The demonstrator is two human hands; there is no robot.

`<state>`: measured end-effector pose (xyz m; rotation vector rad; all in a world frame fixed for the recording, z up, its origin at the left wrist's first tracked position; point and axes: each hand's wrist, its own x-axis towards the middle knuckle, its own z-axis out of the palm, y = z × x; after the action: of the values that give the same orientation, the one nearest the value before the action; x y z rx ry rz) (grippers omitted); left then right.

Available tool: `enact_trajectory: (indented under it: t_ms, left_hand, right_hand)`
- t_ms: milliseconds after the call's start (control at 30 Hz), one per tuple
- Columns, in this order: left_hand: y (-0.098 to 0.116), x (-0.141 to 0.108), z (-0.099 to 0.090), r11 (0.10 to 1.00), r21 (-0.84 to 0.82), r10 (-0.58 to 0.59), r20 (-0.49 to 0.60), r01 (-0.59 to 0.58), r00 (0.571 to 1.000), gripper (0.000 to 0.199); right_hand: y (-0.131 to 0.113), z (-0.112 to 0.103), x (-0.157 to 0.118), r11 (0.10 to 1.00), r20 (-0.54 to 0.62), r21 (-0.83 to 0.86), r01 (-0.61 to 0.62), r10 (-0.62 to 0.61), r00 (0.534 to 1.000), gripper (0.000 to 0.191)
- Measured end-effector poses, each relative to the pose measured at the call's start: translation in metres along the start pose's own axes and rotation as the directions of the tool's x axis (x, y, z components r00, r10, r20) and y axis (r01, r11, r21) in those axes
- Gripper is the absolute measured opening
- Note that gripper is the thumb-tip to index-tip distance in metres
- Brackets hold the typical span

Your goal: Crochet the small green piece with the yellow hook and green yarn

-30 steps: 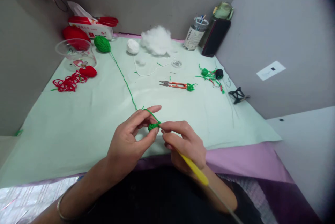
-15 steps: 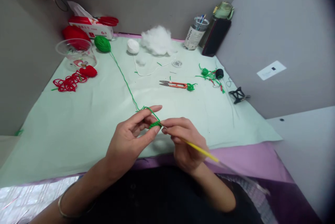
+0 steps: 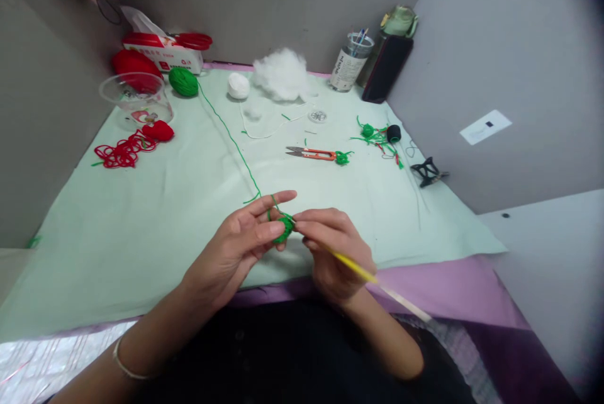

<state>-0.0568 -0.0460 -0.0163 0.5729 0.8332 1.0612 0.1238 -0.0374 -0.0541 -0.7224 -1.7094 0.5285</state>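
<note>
Between the thumb and fingers of my left hand (image 3: 238,240) is a small green crochet piece (image 3: 284,229). Green yarn loops over that hand's raised index finger and runs back to a green yarn ball (image 3: 184,82) at the far left. My right hand (image 3: 337,253) pinches a crochet hook (image 3: 355,267) with a yellow handle, its shaft reaching down to the right. The hook's tip meets the right edge of the crochet piece, where my fingers partly hide it. Beyond both hands lie orange thread snips (image 3: 314,154) with a green tuft at one end.
Red yarn (image 3: 125,149) and a clear plastic cup (image 3: 141,102) stand left, by a tissue box (image 3: 165,55). White stuffing (image 3: 282,75) and a white yarn ball (image 3: 238,85) are at the back. Right are a pen jar (image 3: 349,64), a phone (image 3: 387,68), green scraps (image 3: 372,133) and a black clip (image 3: 428,172).
My left hand has turned the crochet piece so more of its face shows, and the thumb now lies across it. The hook's handle has swung slightly; the yarn to the ball has shifted right.
</note>
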Motion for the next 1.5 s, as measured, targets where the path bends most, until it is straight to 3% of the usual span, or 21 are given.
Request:
enact_trajectory:
  t_ms: [100, 200, 333, 433, 500, 633, 767, 867, 1000, 1133, 1267, 1500]
  left_hand:
    - [0.006, -0.001, -0.004, 0.980, 0.153, 0.133, -0.018, -0.129, 0.991, 0.036]
    - [0.009, -0.005, -0.006, 0.895, 0.378, 0.240, 0.037, -0.236, 0.970, 0.033]
    - [0.012, -0.010, -0.002, 0.632, 0.681, 0.414, 0.106, -0.370, 0.904, 0.035]
    - [0.013, -0.011, 0.000, 0.456, 0.780, 0.494, 0.178, -0.428, 0.851, 0.035]
    - [0.015, -0.012, -0.003, 0.488, 0.776, 0.450, 0.169, -0.399, 0.877, 0.037]
    - [0.018, -0.014, -0.016, 0.734, 0.628, 0.209, 0.153, -0.258, 0.966, 0.038]
    - [0.021, -0.014, -0.025, 0.871, 0.473, 0.020, 0.238, -0.134, 0.971, 0.032]
    - [0.022, -0.013, -0.026, 0.913, 0.396, -0.030, 0.297, -0.095, 0.954, 0.029]
    - [0.021, -0.011, -0.024, 0.928, 0.355, -0.007, 0.315, -0.111, 0.949, 0.026]
    - [0.019, -0.013, -0.020, 0.868, 0.447, 0.148, 0.185, -0.218, 0.971, 0.028]
    - [0.015, -0.016, -0.011, 0.820, 0.485, 0.296, 0.095, -0.303, 0.951, 0.033]
    - [0.005, -0.012, -0.003, 0.858, 0.429, 0.300, 0.026, -0.281, 0.954, 0.038]
  right_hand:
    - [-0.006, -0.001, 0.010, 0.976, -0.081, 0.207, -0.067, 0.085, 0.993, 0.024]
    - [-0.011, -0.003, 0.014, 0.899, -0.064, 0.385, -0.208, 0.251, 0.966, 0.021]
    - [-0.013, -0.006, 0.013, 0.860, -0.029, 0.434, -0.269, 0.312, 0.950, 0.019]
    - [-0.014, -0.010, 0.011, 0.887, -0.015, 0.384, -0.258, 0.286, 0.958, 0.019]
    - [-0.015, -0.013, 0.011, 0.895, 0.013, 0.360, -0.264, 0.278, 0.961, 0.019]
    - [-0.019, -0.016, 0.012, 0.878, 0.086, 0.394, -0.271, 0.258, 0.962, 0.018]
    - [-0.022, -0.017, 0.013, 0.871, 0.130, 0.419, -0.255, 0.220, 0.967, 0.018]
    - [-0.023, -0.018, 0.013, 0.877, 0.160, 0.409, -0.250, 0.201, 0.966, 0.018]
    - [-0.023, -0.018, 0.012, 0.851, 0.182, 0.446, -0.278, 0.218, 0.959, 0.018]
    - [-0.024, -0.016, 0.013, 0.850, 0.086, 0.441, -0.288, 0.280, 0.956, 0.016]
    - [-0.023, -0.013, 0.014, 0.865, -0.006, 0.416, -0.280, 0.311, 0.950, 0.015]
    - [-0.015, -0.002, 0.010, 0.912, -0.039, 0.367, -0.185, 0.214, 0.976, 0.019]
